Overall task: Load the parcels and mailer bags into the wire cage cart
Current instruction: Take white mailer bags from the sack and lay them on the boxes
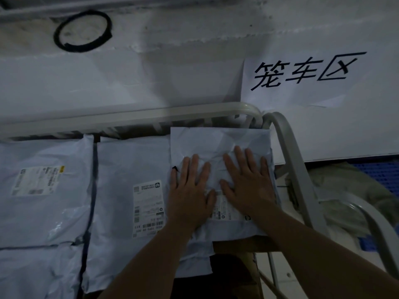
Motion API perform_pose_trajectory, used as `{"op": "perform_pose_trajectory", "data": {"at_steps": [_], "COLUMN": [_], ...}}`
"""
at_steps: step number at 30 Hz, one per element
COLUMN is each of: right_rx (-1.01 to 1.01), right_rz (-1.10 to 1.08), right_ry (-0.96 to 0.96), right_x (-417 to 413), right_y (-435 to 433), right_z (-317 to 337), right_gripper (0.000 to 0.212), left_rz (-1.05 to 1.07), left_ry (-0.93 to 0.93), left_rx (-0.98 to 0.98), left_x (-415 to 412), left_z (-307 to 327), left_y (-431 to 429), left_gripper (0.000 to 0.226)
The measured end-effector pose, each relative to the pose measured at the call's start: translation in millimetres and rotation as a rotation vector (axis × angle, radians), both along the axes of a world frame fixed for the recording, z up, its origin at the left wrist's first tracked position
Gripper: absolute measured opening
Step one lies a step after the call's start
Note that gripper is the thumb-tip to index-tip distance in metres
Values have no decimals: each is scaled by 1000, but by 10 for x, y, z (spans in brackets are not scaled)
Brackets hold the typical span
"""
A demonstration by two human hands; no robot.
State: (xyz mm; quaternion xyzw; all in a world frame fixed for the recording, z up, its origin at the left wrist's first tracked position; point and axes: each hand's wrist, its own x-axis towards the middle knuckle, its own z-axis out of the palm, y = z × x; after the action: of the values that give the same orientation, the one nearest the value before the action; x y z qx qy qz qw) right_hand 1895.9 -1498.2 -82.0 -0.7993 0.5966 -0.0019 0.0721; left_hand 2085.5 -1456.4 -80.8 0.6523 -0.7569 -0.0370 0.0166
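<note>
While the mailer bag is lying in the far right corner of the wire cage cart | left hand and right hand are pressing it, fingers spread flat | label is hiding partly beneath them, print unreadable

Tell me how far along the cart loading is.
Done: the left mailer bag and middle mailer bag lie side by side in the cage cart. In hand: the left hand and right hand press flat on the right mailer bag at the cart's corner. Left: what remains outside the cart is too dim to tell.
</note>
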Motion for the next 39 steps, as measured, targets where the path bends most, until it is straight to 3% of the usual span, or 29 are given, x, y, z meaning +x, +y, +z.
{"op": "perform_pose_trajectory", "data": {"at_steps": [16,21,25,29,39], "right_rx": [-14,50,232,408,421], "right_rz": [7,-3,-89,-68,183], "right_ry": [-30,-15,-9,-50,78], "right_x": [0,36,135,82,53], "right_y": [-23,9,329,844,1883], "right_z": [-105,37,397,754,1514], "right_gripper": [76,74,64,61,81], "left_rz": [-3,-37,47,123,247], "left_ry": [-42,-24,84,52,62], "left_rx": [75,290,511,581,681], "left_x": [7,39,103,303,825], "left_z": [16,266,832,1305,1929], "left_y": [-31,-106,-206,137,1641], "left_gripper": [71,74,70,65,62]}}
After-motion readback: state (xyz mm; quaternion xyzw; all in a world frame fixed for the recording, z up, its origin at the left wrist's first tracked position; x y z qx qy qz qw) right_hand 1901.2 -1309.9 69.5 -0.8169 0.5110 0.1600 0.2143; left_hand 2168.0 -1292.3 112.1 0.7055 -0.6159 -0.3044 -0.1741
